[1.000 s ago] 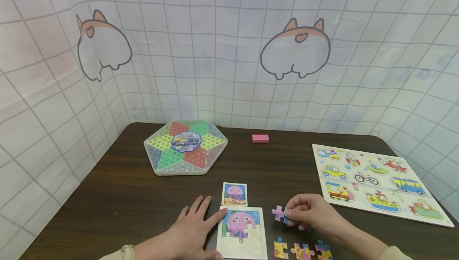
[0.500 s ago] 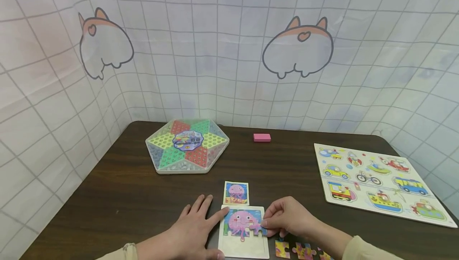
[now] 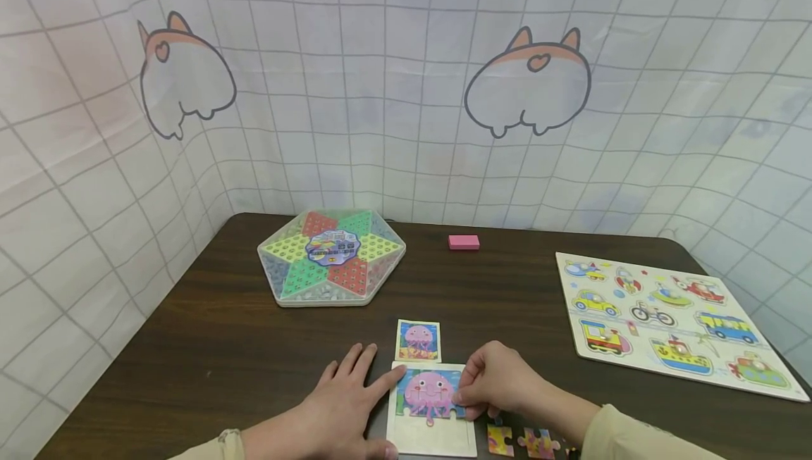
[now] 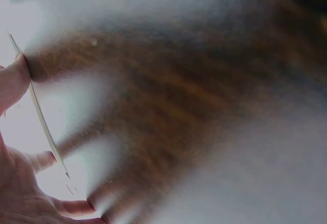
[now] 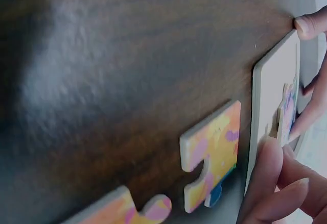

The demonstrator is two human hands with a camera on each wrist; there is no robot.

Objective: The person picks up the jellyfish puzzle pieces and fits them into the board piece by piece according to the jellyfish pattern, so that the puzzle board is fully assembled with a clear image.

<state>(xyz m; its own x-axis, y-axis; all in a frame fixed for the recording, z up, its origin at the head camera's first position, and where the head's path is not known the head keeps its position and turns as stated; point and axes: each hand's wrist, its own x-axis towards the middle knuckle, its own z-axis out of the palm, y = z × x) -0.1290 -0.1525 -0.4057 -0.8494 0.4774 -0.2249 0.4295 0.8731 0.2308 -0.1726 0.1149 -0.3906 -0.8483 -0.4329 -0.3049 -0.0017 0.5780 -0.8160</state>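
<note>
A pale puzzle tray (image 3: 438, 440) lies flat on the dark desk (image 3: 254, 375). In its far half sit joined jellyfish pieces (image 3: 426, 391), pink against blue, with uneven tabs along their near edge; the pale floor shows in the near half. At the tray's right side, the right hand (image 3: 501, 379) grips a puzzle piece (image 3: 457, 413) with bunched thumb and fingers; the piece lies against the joined ones, mostly covered by the fingertips. Whether it is fully seated cannot be told. The left hand (image 3: 345, 403) is spread on the tray's left, index fingertip touching the far left corner and thumb at the near left edge, grasping nothing.

Just right of the tray's near half are two loose pieces, a yellow piece (image 3: 500, 440) and a yellow-and-pink piece (image 3: 539, 444). Against the tray's far edge is a small jellyfish card (image 3: 419, 342).

Well beyond the tray, to its left, a clear hexagonal case (image 3: 322, 303) contains a red, green and yellow star board, with small greyish items around it, too small to identify. Straight beyond the tray is a pink block (image 3: 464, 242). Far right of the tray, a wooden board (image 3: 637, 340) holds vehicle shapes, among them a car, bicycle, train and bus.
</note>
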